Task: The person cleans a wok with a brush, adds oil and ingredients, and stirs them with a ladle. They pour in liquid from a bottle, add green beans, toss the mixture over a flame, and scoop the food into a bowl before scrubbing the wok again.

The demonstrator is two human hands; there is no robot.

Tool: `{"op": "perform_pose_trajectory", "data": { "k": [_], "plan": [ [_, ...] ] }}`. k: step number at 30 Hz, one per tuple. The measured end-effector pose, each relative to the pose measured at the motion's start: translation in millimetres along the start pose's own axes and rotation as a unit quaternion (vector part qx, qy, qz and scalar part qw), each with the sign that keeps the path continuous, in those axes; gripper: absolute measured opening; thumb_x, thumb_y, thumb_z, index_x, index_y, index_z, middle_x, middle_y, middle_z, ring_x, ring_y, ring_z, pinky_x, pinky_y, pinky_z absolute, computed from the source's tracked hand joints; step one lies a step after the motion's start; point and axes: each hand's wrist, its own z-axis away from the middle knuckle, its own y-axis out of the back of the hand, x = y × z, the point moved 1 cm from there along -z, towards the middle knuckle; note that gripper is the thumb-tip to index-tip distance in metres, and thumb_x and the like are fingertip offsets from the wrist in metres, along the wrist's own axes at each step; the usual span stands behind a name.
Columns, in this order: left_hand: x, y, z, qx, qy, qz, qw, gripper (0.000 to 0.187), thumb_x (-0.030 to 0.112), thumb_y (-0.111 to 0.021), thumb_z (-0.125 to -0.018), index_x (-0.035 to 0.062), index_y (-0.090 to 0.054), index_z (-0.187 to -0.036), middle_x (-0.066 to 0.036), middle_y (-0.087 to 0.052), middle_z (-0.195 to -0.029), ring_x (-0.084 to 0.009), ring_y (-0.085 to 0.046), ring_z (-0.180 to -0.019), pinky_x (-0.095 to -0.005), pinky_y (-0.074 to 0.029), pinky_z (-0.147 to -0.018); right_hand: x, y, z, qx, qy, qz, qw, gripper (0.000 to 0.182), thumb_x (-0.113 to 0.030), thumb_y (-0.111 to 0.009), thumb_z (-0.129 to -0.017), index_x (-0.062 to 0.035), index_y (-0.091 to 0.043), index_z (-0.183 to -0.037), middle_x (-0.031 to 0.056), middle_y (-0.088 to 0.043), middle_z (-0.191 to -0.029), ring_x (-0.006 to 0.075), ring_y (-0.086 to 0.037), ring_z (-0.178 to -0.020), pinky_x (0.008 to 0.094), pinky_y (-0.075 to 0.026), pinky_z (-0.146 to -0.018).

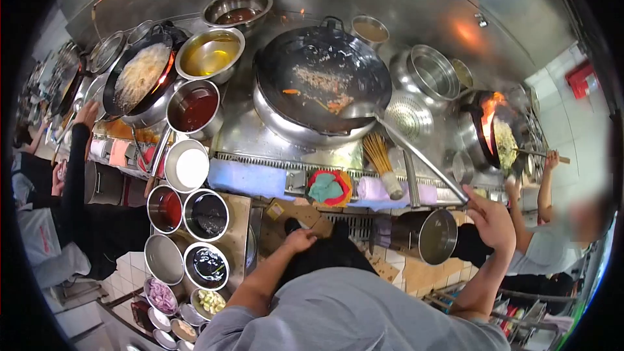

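My right hand (489, 220) is closed around the end of the long handle of a metal ladle (422, 151). The ladle's bowl rests inside the near side of a large black wok (279, 68). Bits of browned minced food (322, 81) and some orange pieces lie in the wok, with shiny liquid spots higher on its wall. Down by my thigh, my left hand (300, 240) has its fingers curled together, and I see nothing in it. A bamboo wok brush (377, 153) stands on the stove edge between my hands.
Bowls of yellow oil (211, 55) and red sauce (193, 109) stand left of the wok. Several seasoning pots, including white powder (187, 166), line my left. Flames rise around a wok (484, 123) at right, where a person works. Another person (71, 208) works at left.
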Motion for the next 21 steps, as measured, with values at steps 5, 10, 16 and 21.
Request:
{"op": "perform_pose_trajectory", "data": {
  "k": [5, 10, 16, 21],
  "plan": [
    [57.3, -34.5, -54.6, -0.035, -0.089, -0.057, 0.994, 0.053, 0.04, -0.052, -0.084, 0.0016, -0.055, -0.121, -0.022, -0.052, -0.126, -0.0355, -0.053, -0.112, -0.0421, -0.043, -0.095, 32.7, -74.1, -104.9, -0.013, 0.07, 0.003, 0.997, 0.047, -0.017, -0.058, -0.084, -0.0099, -0.05, -0.13, 0.0178, -0.065, -0.09, 0.032, -0.063, -0.082, 0.0378, -0.048, -0.074],
    [98.1, -52.7, -102.3, -0.01, -0.02, -0.137, 0.99, 0.07, 0.041, -0.051, -0.085, 0.0049, -0.029, -0.141, -0.017, -0.031, -0.145, -0.0365, -0.04, -0.126, -0.0464, -0.036, -0.103, 10.7, -117.7, -176.9, -0.04, -0.079, -0.272, 0.958, 0.049, -0.019, -0.053, -0.089, -0.0033, -0.043, -0.134, 0.0207, -0.064, -0.089, 0.0314, -0.06, -0.075, 0.0361, -0.047, -0.072],
    [95.6, -107.3, -147.2, -0.038, 0.108, -0.17, 0.979, 0.078, 0.051, -0.046, -0.087, 0.0077, -0.019, -0.146, -0.011, -0.026, -0.15, -0.0377, -0.03, -0.134, -0.0502, -0.027, -0.109, -9.2, -197.9, -203.1, 0.064, -0.03, -0.179, 0.981, 0.05, -0.02, -0.049, -0.092, -0.0019, -0.037, -0.137, 0.0216, -0.063, -0.102, 0.0309, -0.063, -0.09, 0.0373, -0.049, -0.082],
    [77.9, -113.9, -183.2, -0.087, 0.099, -0.226, 0.965, 0.07, 0.051, -0.038, -0.09, 0.0091, -0.027, -0.144, -0.011, -0.024, -0.151, -0.0322, -0.027, -0.136, -0.0497, -0.026, -0.109, -40.5, -167.7, -186.0, -0.118, -0.028, -0.287, 0.95, 0.051, -0.02, -0.048, -0.092, -0.0036, -0.035, -0.139, 0.0245, -0.058, -0.111, 0.0346, -0.058, -0.1, 0.0376, -0.044, -0.087]
  ]
}}
